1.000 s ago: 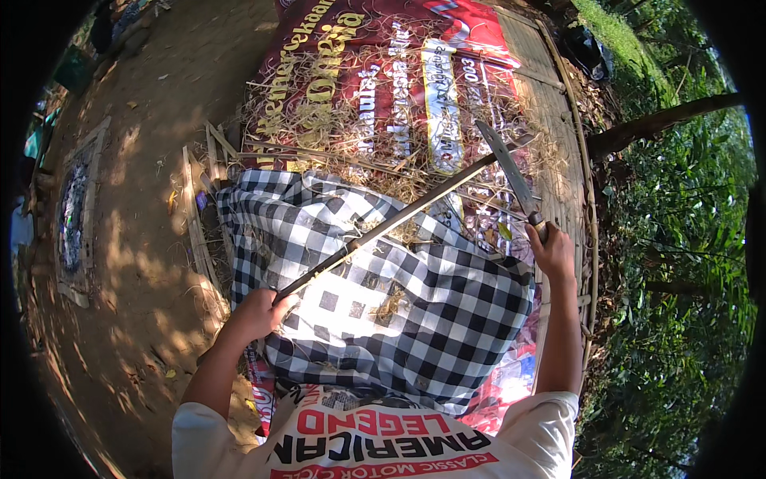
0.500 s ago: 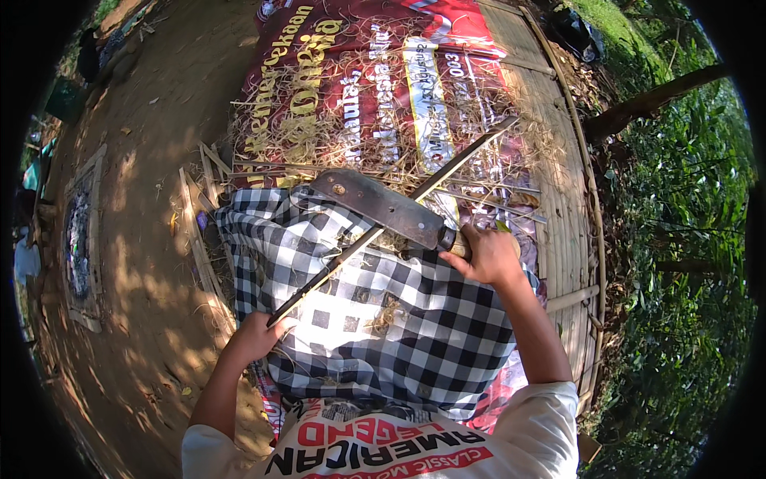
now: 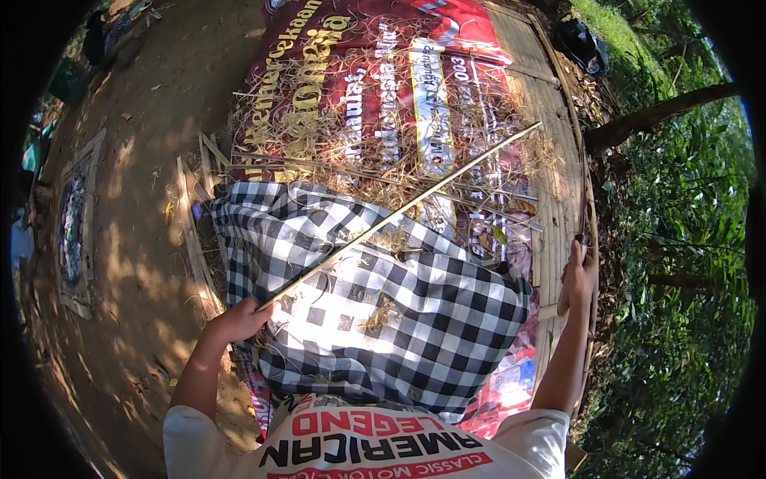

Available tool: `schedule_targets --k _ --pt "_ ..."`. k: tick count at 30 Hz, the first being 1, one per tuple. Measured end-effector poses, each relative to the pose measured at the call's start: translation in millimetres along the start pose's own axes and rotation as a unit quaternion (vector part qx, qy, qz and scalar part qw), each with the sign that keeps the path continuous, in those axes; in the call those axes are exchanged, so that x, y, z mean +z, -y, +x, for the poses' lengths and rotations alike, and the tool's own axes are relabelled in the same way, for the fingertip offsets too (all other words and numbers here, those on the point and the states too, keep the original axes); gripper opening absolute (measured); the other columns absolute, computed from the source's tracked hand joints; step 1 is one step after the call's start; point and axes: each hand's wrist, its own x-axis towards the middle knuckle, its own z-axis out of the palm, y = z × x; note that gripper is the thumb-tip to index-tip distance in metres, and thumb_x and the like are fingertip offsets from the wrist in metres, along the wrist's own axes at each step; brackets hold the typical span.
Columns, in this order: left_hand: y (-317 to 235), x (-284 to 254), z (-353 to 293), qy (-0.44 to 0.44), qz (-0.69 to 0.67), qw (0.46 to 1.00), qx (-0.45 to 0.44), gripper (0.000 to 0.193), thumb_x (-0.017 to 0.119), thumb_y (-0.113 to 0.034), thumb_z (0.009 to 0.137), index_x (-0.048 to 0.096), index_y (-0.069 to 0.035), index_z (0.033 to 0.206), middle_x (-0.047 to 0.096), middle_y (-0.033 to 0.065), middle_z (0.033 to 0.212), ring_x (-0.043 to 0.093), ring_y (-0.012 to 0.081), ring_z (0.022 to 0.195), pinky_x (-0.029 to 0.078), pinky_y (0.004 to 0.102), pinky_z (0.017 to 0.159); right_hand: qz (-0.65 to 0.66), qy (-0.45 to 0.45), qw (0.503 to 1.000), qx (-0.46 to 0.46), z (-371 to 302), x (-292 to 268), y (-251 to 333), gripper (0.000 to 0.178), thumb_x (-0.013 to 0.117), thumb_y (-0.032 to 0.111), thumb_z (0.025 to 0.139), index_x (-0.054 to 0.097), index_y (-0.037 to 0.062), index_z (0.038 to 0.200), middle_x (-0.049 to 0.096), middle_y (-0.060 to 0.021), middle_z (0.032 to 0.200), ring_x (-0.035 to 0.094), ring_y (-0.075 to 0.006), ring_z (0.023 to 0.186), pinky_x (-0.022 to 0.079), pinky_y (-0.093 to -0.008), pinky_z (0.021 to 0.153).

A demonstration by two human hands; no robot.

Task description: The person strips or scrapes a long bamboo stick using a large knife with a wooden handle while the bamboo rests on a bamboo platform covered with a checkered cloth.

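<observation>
My left hand [image 3: 243, 318] is closed on the near end of a long thin bamboo strip [image 3: 391, 214]. The strip slants up and to the right across my lap, its pale face showing. Far out on the right, my right hand [image 3: 580, 278] is wrapped round the handle of the machete. Only a short dark piece of the machete [image 3: 582, 239] shows above the fist; its blade cannot be made out. A black-and-white checked cloth [image 3: 447, 319] covers my legs, with a few shavings lying on it.
A red printed banner [image 3: 359, 48] strewn with curly shavings [image 3: 303, 120] lies ahead on a bamboo-slat platform [image 3: 550, 160]. More strips [image 3: 187, 215] lean at the left over bare earth [image 3: 144, 263]. A branch [image 3: 662, 116] and green plants [image 3: 678, 343] border the right side.
My right hand has swung the machete off the strip, out to the right. The strip has turned its pale face up, and my left hand has shifted slightly left.
</observation>
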Motion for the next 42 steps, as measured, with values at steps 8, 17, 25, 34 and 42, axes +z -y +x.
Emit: schedule_targets --k 8,17,25,34,42 --pt "31 1 27 0.143 -0.197 0.970 -0.018 0.052 0.055 -0.057 0.093 0.052 -0.008 0.076 0.046 -0.0012 0.063 0.043 0.0094 0.054 0.036 0.0263 0.050 -0.022 0.157 0.942 -0.295 -130 65 104 0.049 0.070 0.047 0.085 0.063 -0.0011 0.084 0.060 -0.0136 0.060 0.060 -0.0259 0.051 0.046 -0.0386 0.050" --pt "13 -13 26 0.270 -0.261 0.924 -0.069 0.051 0.050 -0.047 0.099 0.035 -0.015 0.063 0.026 -0.0083 0.051 0.023 0.0043 0.039 0.015 0.0238 0.038 -0.102 0.196 0.821 -0.527 -209 150 147 0.053 0.067 0.054 0.084 0.054 0.0028 0.076 0.057 -0.0132 0.054 0.058 -0.0291 0.042 0.046 -0.0382 0.040" --pt "13 -9 24 0.237 -0.247 0.939 -0.039 0.050 0.053 -0.044 0.098 0.038 -0.012 0.063 0.029 -0.0058 0.049 0.025 0.0058 0.038 0.017 0.0259 0.037 -0.151 0.243 0.802 -0.524 -172 160 135 0.055 0.066 0.059 0.081 0.057 0.0051 0.083 0.061 -0.0144 0.062 0.062 -0.0329 0.053 0.049 -0.0400 0.051" --pt "11 -14 23 0.263 -0.259 0.928 -0.040 0.049 0.049 -0.043 0.101 0.035 -0.014 0.063 0.030 -0.0059 0.051 0.024 0.0056 0.040 0.017 0.0252 0.038 -0.182 0.148 0.906 -0.353 -73 122 105 0.053 0.063 0.053 0.086 0.061 0.0003 0.079 0.064 -0.0209 0.064 0.065 -0.0400 0.062 0.053 -0.0459 0.058" --pt "8 -1 26 0.130 -0.124 0.984 -0.008 0.050 0.052 -0.047 0.098 0.051 -0.005 0.071 0.048 0.0017 0.058 0.042 0.0137 0.046 0.034 0.0312 0.045 -0.168 0.188 0.898 -0.361 -112 114 138 0.057 0.063 0.057 0.085 0.062 -0.0006 0.080 0.061 -0.0213 0.060 0.064 -0.0403 0.060 0.051 -0.0469 0.056"
